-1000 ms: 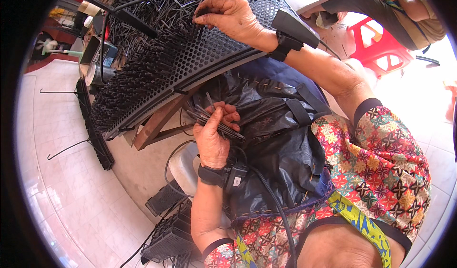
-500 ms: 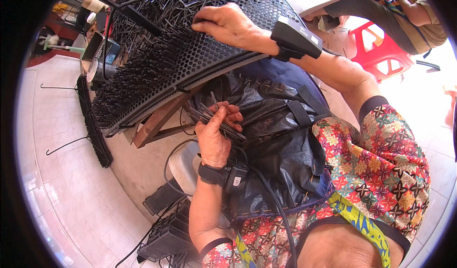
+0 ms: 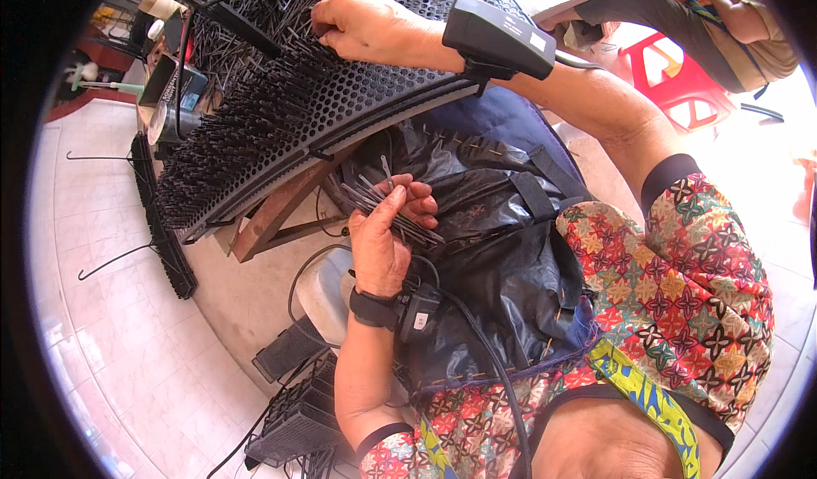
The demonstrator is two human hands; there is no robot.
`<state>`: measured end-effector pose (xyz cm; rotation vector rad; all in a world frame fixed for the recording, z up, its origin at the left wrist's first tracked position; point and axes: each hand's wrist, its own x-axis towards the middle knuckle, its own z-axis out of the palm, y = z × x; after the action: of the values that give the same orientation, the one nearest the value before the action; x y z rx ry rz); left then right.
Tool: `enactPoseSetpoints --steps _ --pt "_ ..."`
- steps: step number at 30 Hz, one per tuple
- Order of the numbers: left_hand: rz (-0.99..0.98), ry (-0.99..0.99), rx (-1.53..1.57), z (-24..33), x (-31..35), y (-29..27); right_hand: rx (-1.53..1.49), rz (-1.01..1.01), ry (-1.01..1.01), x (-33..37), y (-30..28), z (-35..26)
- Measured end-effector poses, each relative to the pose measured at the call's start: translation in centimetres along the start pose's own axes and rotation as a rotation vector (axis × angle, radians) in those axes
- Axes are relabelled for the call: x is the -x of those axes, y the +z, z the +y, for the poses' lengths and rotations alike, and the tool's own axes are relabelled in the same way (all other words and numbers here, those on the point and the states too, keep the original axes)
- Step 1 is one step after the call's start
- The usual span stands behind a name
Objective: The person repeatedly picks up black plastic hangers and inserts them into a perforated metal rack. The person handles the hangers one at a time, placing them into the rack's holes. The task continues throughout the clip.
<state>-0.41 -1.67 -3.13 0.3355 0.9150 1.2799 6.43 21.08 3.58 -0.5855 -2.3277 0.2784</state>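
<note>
My left hand (image 3: 381,245) is closed around a bundle of thin dark strips (image 3: 364,191), held above the black apron on my lap. My right hand (image 3: 368,26) hangs over a black perforated board (image 3: 366,96), its fingers pinched together close to the board's far part. What sits between those fingertips is hidden. Dense rows of slim black pieces (image 3: 234,134) stand upright in the holes on the board's left side. Behind them lies a loose heap of similar dark strips (image 3: 259,32), beside my right fingers.
A dark metal arm (image 3: 247,32) and a cable cross above the heap. A wooden stand (image 3: 272,211) supports the board. Black crates (image 3: 298,419) sit low at left, near a long brush-like bar (image 3: 162,215). A red stool (image 3: 677,79) and another person (image 3: 681,28) are at far right.
My right hand has shifted left and farther away over the board, toward the upright pieces and the heap. My left hand keeps its bundle in almost the same spot.
</note>
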Motion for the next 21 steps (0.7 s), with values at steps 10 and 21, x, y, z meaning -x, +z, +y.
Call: enactPoseSetpoints --steps 10,21 --pt "-0.070 -0.072 0.060 -0.2 0.0 0.7 -0.064 0.169 -0.023 0.1 -0.2 0.1" --pt "-0.123 -0.103 0.065 0.0 0.0 0.2 0.249 -0.138 -0.078 -0.2 0.0 0.1"
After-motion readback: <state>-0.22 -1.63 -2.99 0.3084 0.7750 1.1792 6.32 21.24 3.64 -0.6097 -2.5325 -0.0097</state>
